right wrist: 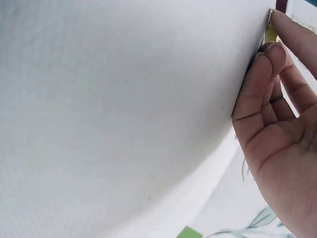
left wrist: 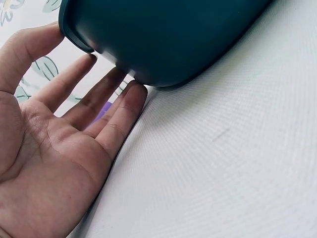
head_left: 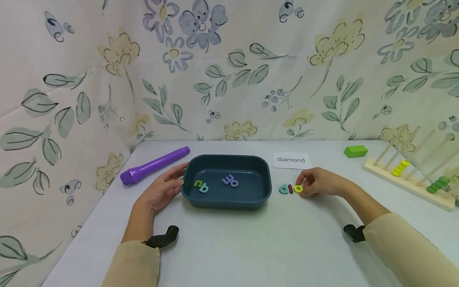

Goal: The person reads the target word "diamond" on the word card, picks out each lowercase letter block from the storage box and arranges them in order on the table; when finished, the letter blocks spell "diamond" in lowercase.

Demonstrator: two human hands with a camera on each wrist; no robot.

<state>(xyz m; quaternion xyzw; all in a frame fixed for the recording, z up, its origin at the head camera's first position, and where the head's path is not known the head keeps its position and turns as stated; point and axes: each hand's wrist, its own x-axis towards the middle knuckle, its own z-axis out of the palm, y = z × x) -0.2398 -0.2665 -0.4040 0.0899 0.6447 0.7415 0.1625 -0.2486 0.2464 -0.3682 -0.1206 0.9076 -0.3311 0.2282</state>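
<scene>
My left hand (head_left: 163,188) is at the left end of a dark teal basin (head_left: 229,203). In the left wrist view its thumb is at the rim and its extended fingers touch the basin's lower side. Inside lie a green letter n (head_left: 198,183), a mint letter b (head_left: 203,187), a purple letter m (head_left: 227,179) and a purple letter o (head_left: 234,182). My right hand (head_left: 324,182) pinches a small round yellow letter (head_left: 298,189) at the tabletop. Left of it lie a dark red letter i (head_left: 291,188) and a teal letter d (head_left: 283,189), in a row.
A white card (head_left: 291,160) printed "diamond" lies behind the letter row. A purple toy microphone (head_left: 155,165) is at the back left. At the back right are a green block (head_left: 356,151) and a wooden peg rack (head_left: 408,185) with yellow and green beads. Floral cloth (head_left: 229,79) hangs behind.
</scene>
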